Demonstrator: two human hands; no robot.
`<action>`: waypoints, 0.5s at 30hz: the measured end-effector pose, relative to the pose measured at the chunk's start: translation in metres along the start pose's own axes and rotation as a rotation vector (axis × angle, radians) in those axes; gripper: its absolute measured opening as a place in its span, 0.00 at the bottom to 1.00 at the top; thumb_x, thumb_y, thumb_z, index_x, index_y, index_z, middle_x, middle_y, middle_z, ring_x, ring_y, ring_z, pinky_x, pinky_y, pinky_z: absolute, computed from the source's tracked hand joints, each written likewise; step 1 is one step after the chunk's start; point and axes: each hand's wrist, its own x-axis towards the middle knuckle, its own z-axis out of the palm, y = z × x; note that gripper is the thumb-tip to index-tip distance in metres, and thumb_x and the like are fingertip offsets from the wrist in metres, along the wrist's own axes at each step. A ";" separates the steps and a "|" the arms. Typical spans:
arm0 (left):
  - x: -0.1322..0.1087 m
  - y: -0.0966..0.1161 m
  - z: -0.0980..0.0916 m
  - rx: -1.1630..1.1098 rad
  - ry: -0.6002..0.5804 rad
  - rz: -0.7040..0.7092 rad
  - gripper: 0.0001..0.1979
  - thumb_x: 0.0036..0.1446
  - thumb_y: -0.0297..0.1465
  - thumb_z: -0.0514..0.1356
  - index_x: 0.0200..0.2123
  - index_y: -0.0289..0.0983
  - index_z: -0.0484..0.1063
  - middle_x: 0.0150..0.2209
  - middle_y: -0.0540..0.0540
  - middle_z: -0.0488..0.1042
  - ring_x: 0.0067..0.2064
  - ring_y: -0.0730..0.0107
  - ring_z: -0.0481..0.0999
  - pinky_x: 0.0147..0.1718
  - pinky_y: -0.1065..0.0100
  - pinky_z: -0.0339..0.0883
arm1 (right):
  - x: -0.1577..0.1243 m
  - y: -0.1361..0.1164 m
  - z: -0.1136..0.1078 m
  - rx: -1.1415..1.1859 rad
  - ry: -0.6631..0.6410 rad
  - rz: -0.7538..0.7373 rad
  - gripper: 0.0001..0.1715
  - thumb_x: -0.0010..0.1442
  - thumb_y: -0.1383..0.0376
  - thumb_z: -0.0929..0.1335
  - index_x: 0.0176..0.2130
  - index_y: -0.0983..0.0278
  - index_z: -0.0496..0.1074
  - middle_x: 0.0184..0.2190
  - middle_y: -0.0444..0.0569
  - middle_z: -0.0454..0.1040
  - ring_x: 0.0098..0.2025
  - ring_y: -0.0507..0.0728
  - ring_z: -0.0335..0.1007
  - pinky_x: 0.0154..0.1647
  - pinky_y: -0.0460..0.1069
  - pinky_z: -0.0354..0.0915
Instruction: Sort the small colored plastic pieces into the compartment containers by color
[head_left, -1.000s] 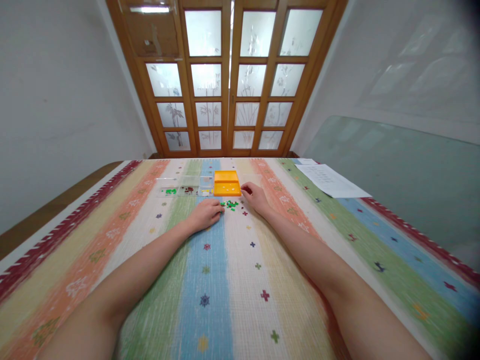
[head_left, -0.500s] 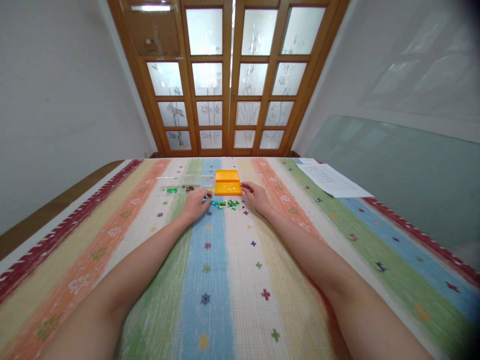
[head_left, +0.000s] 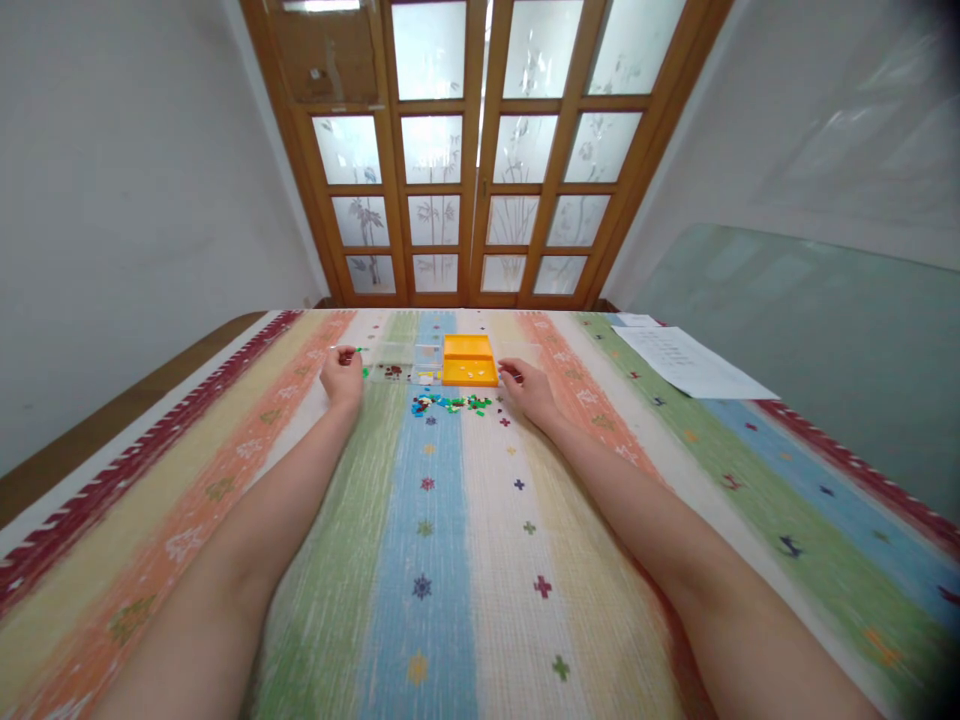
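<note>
My left hand (head_left: 343,376) is over the left end of the clear plastic boxes, with its fingers pinched. A small green piece (head_left: 359,349) shows at its fingertips. Other green pieces lie just under this hand, partly hidden by it. My right hand (head_left: 529,387) rests close by the right side of the open yellow box (head_left: 470,358). Its fingers are curled together, and whatever may be in them is hidden. White bits (head_left: 471,374) lie inside the yellow box. In front of it is a loose pile of small blue, green, white and dark pieces (head_left: 452,404).
A clear box with dark brown pieces (head_left: 394,371) stands left of the yellow box, with yellow pieces (head_left: 428,378) between them. Printed paper sheets (head_left: 686,360) lie at the right on the striped tablecloth (head_left: 420,520). Wooden glass-paned doors (head_left: 469,190) stand behind the table.
My left hand has moved left from the loose pile to the left end of the clear boxes. My right hand stays beside the yellow box. The view has shifted slightly.
</note>
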 end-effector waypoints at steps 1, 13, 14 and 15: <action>0.002 -0.003 -0.001 0.017 0.006 -0.012 0.08 0.58 0.31 0.60 0.40 0.37 0.76 0.37 0.47 0.78 0.40 0.67 0.76 0.43 0.68 0.69 | 0.000 0.000 0.000 -0.005 -0.004 0.000 0.17 0.67 0.62 0.66 0.52 0.62 0.78 0.47 0.53 0.82 0.42 0.59 0.79 0.47 0.55 0.74; 0.003 -0.008 -0.008 0.226 -0.073 0.000 0.12 0.58 0.30 0.58 0.44 0.39 0.76 0.39 0.46 0.79 0.42 0.62 0.77 0.45 0.63 0.68 | -0.001 -0.007 -0.003 -0.049 -0.019 -0.024 0.17 0.65 0.62 0.65 0.49 0.63 0.78 0.42 0.53 0.82 0.37 0.58 0.75 0.43 0.54 0.70; 0.003 -0.009 -0.006 0.217 -0.103 0.025 0.12 0.59 0.31 0.57 0.44 0.38 0.76 0.39 0.45 0.79 0.41 0.63 0.77 0.44 0.64 0.68 | -0.001 -0.006 -0.003 -0.054 -0.022 -0.032 0.17 0.65 0.62 0.65 0.49 0.62 0.79 0.42 0.52 0.82 0.37 0.58 0.75 0.43 0.54 0.70; 0.001 -0.008 -0.005 0.210 -0.143 0.062 0.11 0.60 0.31 0.57 0.43 0.38 0.77 0.39 0.45 0.79 0.41 0.63 0.77 0.44 0.64 0.68 | -0.001 -0.005 -0.002 -0.059 -0.026 -0.039 0.16 0.66 0.61 0.65 0.48 0.62 0.79 0.42 0.52 0.82 0.37 0.58 0.75 0.43 0.54 0.70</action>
